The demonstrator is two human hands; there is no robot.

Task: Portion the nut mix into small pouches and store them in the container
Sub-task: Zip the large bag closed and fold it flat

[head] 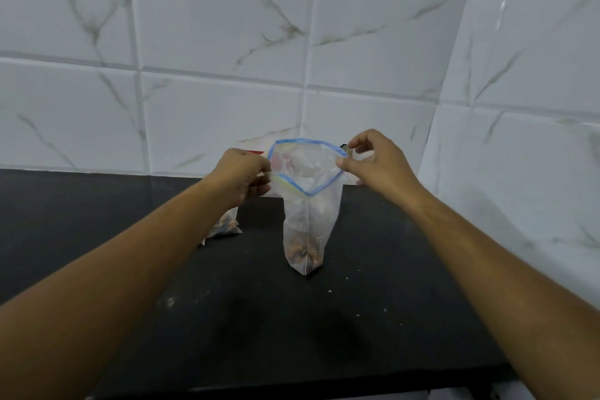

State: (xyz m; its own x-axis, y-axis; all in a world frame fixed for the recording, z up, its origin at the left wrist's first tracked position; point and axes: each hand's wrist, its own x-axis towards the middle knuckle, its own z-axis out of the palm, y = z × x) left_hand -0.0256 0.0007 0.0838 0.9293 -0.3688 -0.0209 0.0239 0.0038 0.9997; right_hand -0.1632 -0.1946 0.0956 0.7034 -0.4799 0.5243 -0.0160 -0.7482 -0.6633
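A clear zip pouch [308, 224] with a blue seal strip stands upright on the black counter [292, 318], its mouth spread wide. A small heap of nuts lies at its bottom. My left hand [242, 175] pinches the left edge of the mouth. My right hand [373, 161] pinches the right edge between thumb and fingers. A second pouch with nuts [225, 224] lies on the counter behind my left forearm, mostly hidden.
Behind the open pouch, against the marble-tiled wall [227, 91], stands a white package with a red part [256, 151], largely hidden. Tiled wall also closes the right side. Crumbs dot the counter, whose front edge runs near the bottom.
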